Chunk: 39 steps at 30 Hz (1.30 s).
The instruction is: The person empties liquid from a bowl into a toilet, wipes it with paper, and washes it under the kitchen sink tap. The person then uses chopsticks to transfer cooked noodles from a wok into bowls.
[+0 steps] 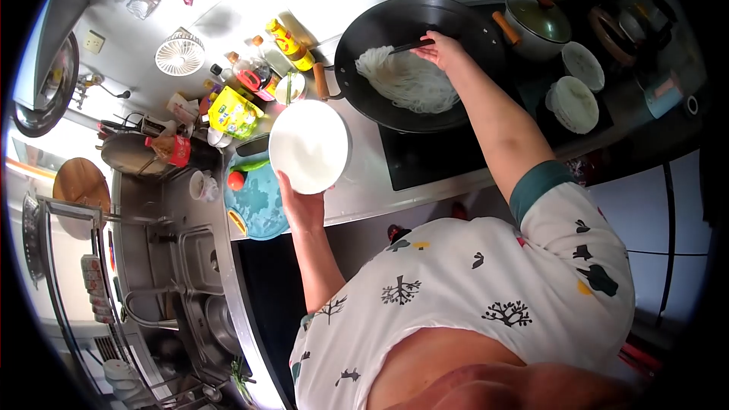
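Observation:
My left hand [302,209] grips a white bowl [309,146] from below, its bare inside facing up. The bowl is held beside the wok, over the counter's front part. My right hand [442,51] reaches over the large black wok [474,19] and is closed around dark chopsticks [410,47]. Their tips touch or lie just above a heap of white noodles [406,83] in the wok. How the fingers sit on the chopsticks is partly hidden.
A lidded pot [538,26] and two white containers, one a round tub [572,105], stand right of the wok. Left of the bowl lies a blue cutting board [262,197] with a tomato [235,180] and a green pepper. Behind are sauce bottles [254,76]; the sink [201,258] is far left.

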Available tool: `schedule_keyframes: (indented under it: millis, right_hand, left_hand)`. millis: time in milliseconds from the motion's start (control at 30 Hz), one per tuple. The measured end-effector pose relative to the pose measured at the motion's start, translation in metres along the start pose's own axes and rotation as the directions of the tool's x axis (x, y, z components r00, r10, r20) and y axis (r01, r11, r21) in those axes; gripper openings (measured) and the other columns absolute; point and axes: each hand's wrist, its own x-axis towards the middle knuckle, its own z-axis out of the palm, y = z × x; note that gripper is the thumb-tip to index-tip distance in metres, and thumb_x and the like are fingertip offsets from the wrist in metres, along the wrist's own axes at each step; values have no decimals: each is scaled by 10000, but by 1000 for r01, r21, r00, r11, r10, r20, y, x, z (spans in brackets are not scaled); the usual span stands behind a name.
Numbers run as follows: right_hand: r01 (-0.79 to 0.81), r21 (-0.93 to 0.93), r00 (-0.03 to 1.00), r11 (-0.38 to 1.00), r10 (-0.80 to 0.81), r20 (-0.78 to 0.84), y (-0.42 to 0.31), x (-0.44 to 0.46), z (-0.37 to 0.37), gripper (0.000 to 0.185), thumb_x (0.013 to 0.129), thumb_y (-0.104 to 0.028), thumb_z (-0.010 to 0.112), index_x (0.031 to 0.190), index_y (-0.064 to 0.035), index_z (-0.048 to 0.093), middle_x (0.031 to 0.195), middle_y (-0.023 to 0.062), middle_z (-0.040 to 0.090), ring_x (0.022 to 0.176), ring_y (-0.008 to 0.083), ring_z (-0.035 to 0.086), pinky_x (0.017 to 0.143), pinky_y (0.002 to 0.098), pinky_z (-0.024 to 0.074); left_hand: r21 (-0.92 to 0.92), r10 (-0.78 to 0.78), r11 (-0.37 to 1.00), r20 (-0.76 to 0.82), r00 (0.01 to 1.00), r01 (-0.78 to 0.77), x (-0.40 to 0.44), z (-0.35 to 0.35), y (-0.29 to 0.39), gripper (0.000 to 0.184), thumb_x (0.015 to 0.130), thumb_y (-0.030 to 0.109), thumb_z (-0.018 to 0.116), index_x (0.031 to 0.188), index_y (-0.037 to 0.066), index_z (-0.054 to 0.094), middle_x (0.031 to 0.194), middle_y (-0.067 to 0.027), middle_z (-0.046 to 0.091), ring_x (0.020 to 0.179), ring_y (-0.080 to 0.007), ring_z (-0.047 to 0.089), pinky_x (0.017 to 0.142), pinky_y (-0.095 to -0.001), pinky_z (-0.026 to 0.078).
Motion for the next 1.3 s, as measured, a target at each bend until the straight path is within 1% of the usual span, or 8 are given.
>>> schedule_keyframes:
  millis: [133, 433, 700, 867, 933, 1067, 1200, 1300]
  right_hand:
    - [40, 82, 998, 996, -44, 51, -13, -10, 9, 304, 928, -219, 486, 987, 79, 502, 969, 316, 564, 873, 411, 628, 791, 402, 553]
    - [275, 121, 952, 954, -288, 106, -72, -49, 4, 312, 930, -251, 506, 959, 59, 516, 955, 313, 592, 872, 388, 646, 765, 364, 564]
    - [424, 70, 889, 903, -430, 159, -139, -92, -2, 326, 908, -274, 550, 991, 41, 547, 995, 257, 609, 935, 346, 640, 836, 339, 532]
    - [515, 72, 829, 854, -518, 212, -169, -104, 8, 338, 906, -284, 553, 975, 47, 563, 935, 229, 635, 877, 319, 660, 776, 336, 550]
    - [559, 126, 777, 820, -571, 267, -179, -95, 10, 328, 908, -260, 549, 952, 64, 567, 906, 231, 638, 816, 329, 671, 735, 349, 566]
    - [472, 130, 849, 872, -489, 199, -190, -103, 22, 397, 890, -350, 569, 977, 37, 574, 887, 198, 645, 796, 296, 662, 700, 360, 547]
    - [649, 18, 726, 761, -626, 287, -174, -149, 37, 336, 892, -269, 573, 917, 66, 590, 868, 206, 652, 755, 306, 682, 668, 326, 572]
    - [637, -385, 767, 667, -504, 396, -154, -170, 42, 379, 871, -340, 593, 984, 22, 593, 886, 163, 660, 734, 249, 683, 614, 292, 555]
  left_hand:
    - [6, -5, 1000, 92, 996, 4, 29, 13, 9, 612, 921, 540, 384, 1370, 129, 318, 1294, -103, 469, 1096, -295, 537, 600, -381, 513]
    - [78, -210, 977, 240, 948, 197, 89, 58, 6, 703, 900, 619, 324, 1236, 14, 448, 934, -166, 621, 630, -269, 605, 494, -340, 510]
    - [520, -210, 843, 89, 974, 135, 138, 104, -26, 658, 877, 549, 441, 1183, -31, 477, 916, -165, 618, 609, -218, 632, 411, -304, 528]
    - [662, -233, 745, 147, 961, 79, 178, 118, -56, 837, 792, 546, 592, 1215, -107, 284, 1069, -252, 514, 741, -358, 636, 444, -445, 562]
    - [754, -123, 649, -24, 992, 99, 176, 135, -69, 737, 791, 514, 592, 1155, -115, 470, 1020, -260, 566, 745, -367, 640, 478, -433, 567]
    - [721, -302, 663, 13, 953, 200, 188, 141, -85, 655, 770, 339, 594, 1157, -141, 371, 1046, -269, 516, 779, -370, 625, 512, -468, 570]
    - [521, -490, 770, 113, 864, 368, 174, 142, -82, 516, 759, 157, 524, 1156, -138, 380, 1072, -259, 499, 853, -373, 602, 585, -451, 578]
    - [384, -503, 827, 176, 846, 411, 163, 137, -82, 459, 764, 118, 502, 1138, -130, 404, 1025, -254, 512, 861, -371, 586, 648, -461, 578]
